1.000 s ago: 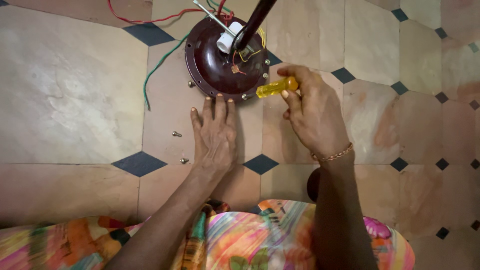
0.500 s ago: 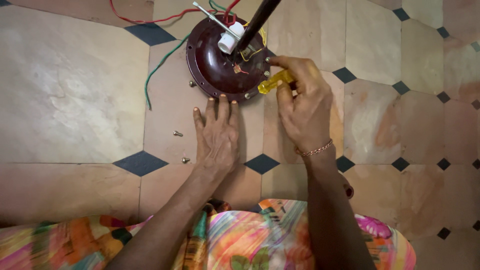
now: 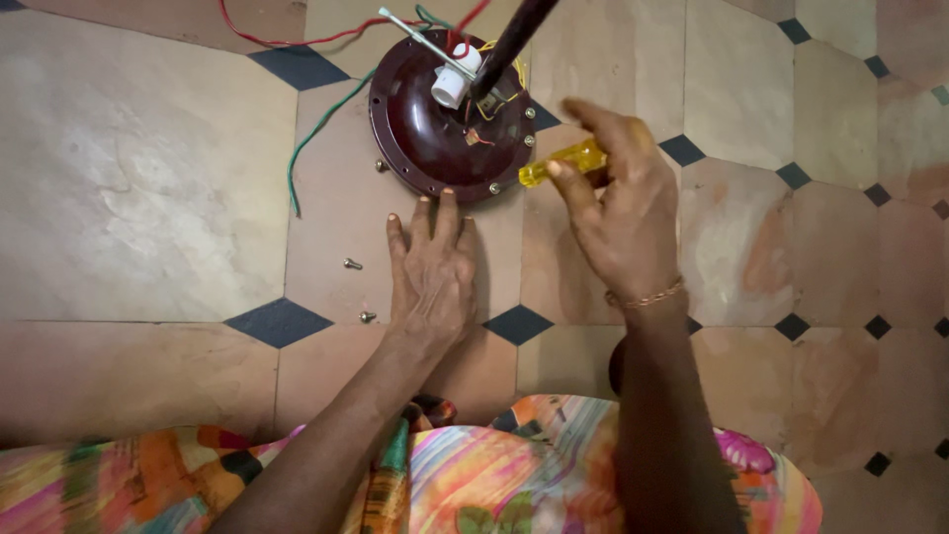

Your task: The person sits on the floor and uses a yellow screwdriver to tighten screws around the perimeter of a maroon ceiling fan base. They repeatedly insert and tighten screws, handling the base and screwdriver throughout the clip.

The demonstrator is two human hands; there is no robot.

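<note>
Screwdriver with the yellow handle [image 3: 565, 161] sits just right of centre in the upper frame, gripped by the right hand [image 3: 623, 213], fingers curled round the handle, its tip toward the rim of the dark maroon round housing [image 3: 435, 133] at top centre. Left hand [image 3: 432, 272] lies flat and open on the tiled floor [image 3: 148, 198], fingertips at the housing's lower rim. Two loose screws [image 3: 353, 264] lie left of that hand; red and green wires [image 3: 306, 148] trail off upper left.
</note>
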